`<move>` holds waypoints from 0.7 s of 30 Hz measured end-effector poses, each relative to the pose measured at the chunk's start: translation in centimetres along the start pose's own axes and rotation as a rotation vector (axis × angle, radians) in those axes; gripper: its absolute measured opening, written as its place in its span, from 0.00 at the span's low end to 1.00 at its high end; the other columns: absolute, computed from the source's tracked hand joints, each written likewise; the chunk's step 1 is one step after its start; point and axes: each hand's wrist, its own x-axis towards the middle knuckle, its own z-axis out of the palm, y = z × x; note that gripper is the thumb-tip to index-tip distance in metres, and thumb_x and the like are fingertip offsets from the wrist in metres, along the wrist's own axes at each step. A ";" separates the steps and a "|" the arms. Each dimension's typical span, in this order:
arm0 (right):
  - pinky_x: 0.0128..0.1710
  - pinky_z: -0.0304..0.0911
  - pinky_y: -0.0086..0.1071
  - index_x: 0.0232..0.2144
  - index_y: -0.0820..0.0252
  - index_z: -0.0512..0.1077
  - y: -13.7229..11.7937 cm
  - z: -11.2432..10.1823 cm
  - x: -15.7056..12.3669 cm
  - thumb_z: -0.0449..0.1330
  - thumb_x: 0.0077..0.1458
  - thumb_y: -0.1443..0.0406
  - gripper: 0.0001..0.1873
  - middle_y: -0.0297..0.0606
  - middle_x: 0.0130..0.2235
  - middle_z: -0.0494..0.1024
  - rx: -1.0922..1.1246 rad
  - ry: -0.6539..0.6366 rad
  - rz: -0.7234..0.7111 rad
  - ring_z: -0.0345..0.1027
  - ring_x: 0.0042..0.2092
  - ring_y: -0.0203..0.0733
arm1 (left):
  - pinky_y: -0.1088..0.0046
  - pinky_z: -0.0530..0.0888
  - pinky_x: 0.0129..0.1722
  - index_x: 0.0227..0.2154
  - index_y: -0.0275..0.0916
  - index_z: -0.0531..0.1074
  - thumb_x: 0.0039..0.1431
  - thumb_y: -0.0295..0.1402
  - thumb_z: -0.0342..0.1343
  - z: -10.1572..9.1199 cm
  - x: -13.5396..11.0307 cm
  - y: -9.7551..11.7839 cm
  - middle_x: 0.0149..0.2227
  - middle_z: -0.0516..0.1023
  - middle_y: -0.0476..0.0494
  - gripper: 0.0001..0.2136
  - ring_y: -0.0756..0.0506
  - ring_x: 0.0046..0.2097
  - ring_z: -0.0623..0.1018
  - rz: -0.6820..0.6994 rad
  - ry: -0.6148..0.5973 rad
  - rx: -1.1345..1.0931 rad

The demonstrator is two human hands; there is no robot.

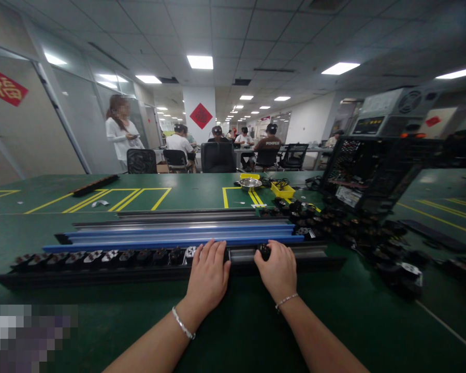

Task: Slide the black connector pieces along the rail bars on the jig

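Note:
A long black rail (101, 278) with a metal channel lies across the bench before me. Small black modules that look like power sockets (143, 256) fill its left part in a row, some with white labels. My left hand (210, 272) lies over the right end of that row, fingers stretched forward and palm down; what is under them is mostly hidden. Further right, my right hand (277, 267) pinches a small black socket module (263, 252) between thumb and fingers, at the bare metal channel (242, 254). Whether that module touches the channel I cannot tell.
Blue rails (178, 235) lie behind the black one. A pile of black modules (345, 223) spreads to the right, beside an opened computer case (368, 173). Further back are a metal bowl (250, 183) and a yellow bin (282, 190). Several people sit beyond; one person (122, 132) stands left.

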 end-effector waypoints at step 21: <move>0.52 0.49 0.41 0.34 0.63 0.68 0.7 -0.1 0.3 0.53 0.47 0.61 0.13 0.46 0.40 0.75 -0.013 -0.010 0.000 0.64 0.45 0.47 | 0.57 0.58 0.57 0.52 0.36 0.63 0.60 0.34 0.45 -0.2 0.0 0.0 0.51 0.70 0.39 0.18 0.41 0.57 0.64 0.002 0.004 0.008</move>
